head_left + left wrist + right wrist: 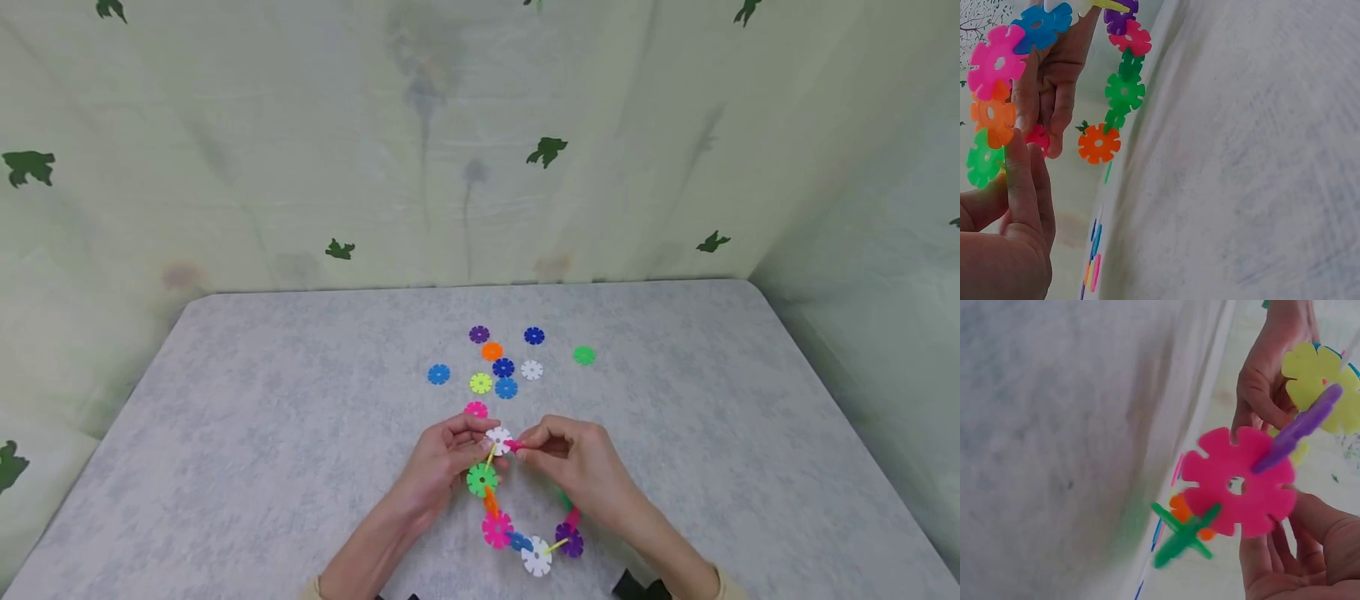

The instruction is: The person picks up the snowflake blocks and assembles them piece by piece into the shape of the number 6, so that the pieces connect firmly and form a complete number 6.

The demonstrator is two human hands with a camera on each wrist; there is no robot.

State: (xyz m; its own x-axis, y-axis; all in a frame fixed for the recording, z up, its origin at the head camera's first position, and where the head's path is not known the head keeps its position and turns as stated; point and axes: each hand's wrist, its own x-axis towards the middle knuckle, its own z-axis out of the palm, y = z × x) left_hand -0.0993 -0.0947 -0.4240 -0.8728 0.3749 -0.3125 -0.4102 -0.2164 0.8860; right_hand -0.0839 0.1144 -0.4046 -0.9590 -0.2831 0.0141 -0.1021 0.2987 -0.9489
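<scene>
A chain of notched plastic discs hangs in a curve below the hands. The left hand pinches the white disc at the chain's upper left end, beside a green disc. Thumb and forefinger of the right hand pinch a pink disc, seen edge-on and touching the white one. Lower down are a pink disc, another white disc and a purple disc. In the left wrist view the chain's other end is an orange disc; the right hand hides part of that side in the head view.
Loose discs lie on the grey table beyond the hands: purple, orange, green, yellow, pink, white and several blue. A pale curtain stands behind the table.
</scene>
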